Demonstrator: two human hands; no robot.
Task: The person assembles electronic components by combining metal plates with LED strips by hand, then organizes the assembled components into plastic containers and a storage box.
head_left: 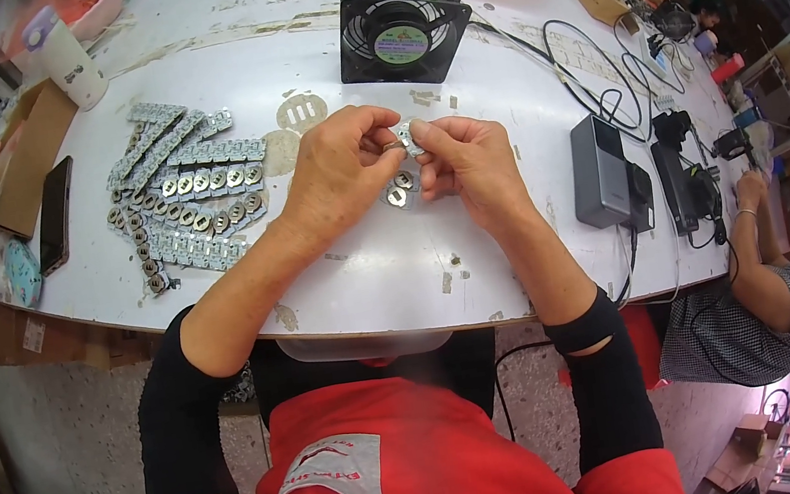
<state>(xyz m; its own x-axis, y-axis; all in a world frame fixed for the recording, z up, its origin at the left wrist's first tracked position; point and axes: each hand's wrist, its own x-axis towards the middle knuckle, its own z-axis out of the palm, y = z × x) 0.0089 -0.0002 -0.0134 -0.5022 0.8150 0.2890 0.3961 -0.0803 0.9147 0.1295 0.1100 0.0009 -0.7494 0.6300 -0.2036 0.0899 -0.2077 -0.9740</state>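
In front of me, over the middle of the white table, my left hand [340, 166] and my right hand [471, 157] meet with fingers closed in a pinch. Between their fingertips is a small pale board piece [408, 138], partly covered by the fingers. Just below it shows a board with round brass-coloured discs [398, 192]; whether the two are joined I cannot tell. To the left of my left hand lie several strips of similar small boards [194, 182], some with discs facing up, overlapping in a loose fan.
A black square fan [399, 39] stands beyond my hands. At right are a grey box-shaped device [598, 170], a power strip [675, 187] and looping black cables [582, 69]. A phone [56, 214], cardboard box [34, 156] and bottle [69, 65] are at left. Other people sit along the right.
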